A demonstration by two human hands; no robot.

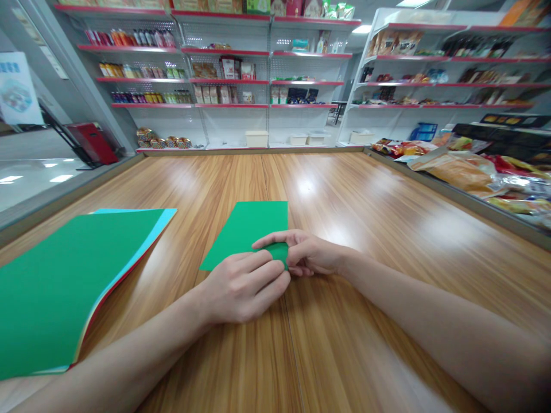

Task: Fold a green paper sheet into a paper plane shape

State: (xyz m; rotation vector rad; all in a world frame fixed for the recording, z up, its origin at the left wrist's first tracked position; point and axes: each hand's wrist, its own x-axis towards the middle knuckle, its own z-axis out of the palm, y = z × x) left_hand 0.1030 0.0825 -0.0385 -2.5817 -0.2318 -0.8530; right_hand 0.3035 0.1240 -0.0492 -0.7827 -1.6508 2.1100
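Observation:
A sheet of green paper [247, 229] lies on the wooden table in front of me, its near right corner bent up between my hands. Fingers curled, my left hand [247, 284] grips the near edge of the sheet and hides part of it. My right hand [312, 252] holds the raised corner from the right side, thumb and lower fingers bent around it and the index finger stretched across the paper. To the left lies a stack of coloured paper [81, 269], green on top with blue and red edges showing; its near right edge curls up beside my left forearm.
The wooden table [387, 275] has a raised border. Packaged snacks [465, 172] are heaped beyond its right edge. Shelves [228, 51] stocked with bottles and boxes stand behind it. A red cart [92, 143] is on the floor at the left.

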